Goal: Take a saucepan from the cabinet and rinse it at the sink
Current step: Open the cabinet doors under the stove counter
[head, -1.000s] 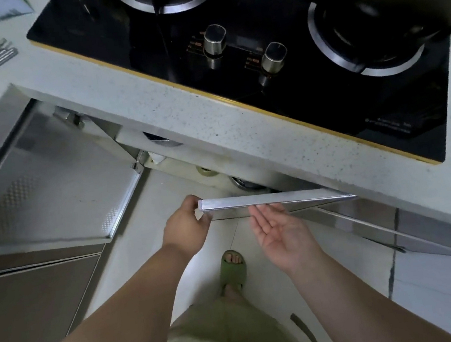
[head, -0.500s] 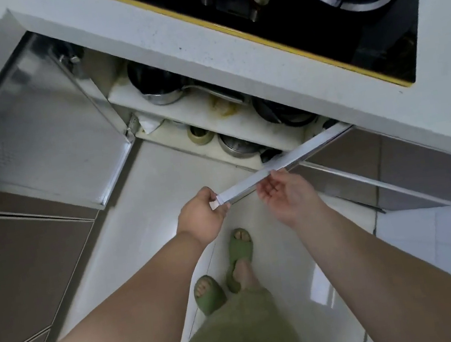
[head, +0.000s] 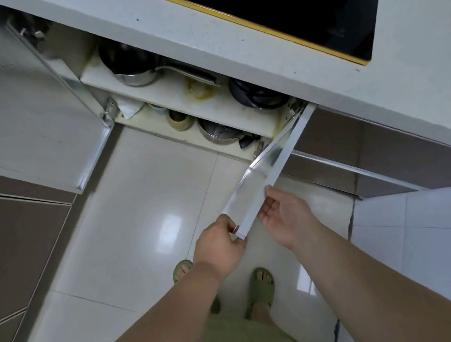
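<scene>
The cabinet under the hob stands open. A steel saucepan (head: 133, 70) with a long handle pointing right rests on the upper shelf (head: 178, 93), at its left end. My left hand (head: 219, 245) grips the free corner of the right cabinet door (head: 269, 164), which is swung well out. My right hand (head: 284, 216) lies open against the door's outer edge, fingers spread, a little above the left hand. Both hands are far from the saucepan.
The left door (head: 22, 112) hangs wide open. A dark pan (head: 257, 95) sits right on the upper shelf; a lidded pot (head: 220, 135) and a small bowl (head: 179, 119) are below. The black hob (head: 296, 1) sits in the white countertop (head: 231, 54) above. My sandalled feet stand on glossy floor tiles.
The right door has swung further out, pulled by my left hand, and my view has dropped lower. The shelves and the saucepan have come into view.
</scene>
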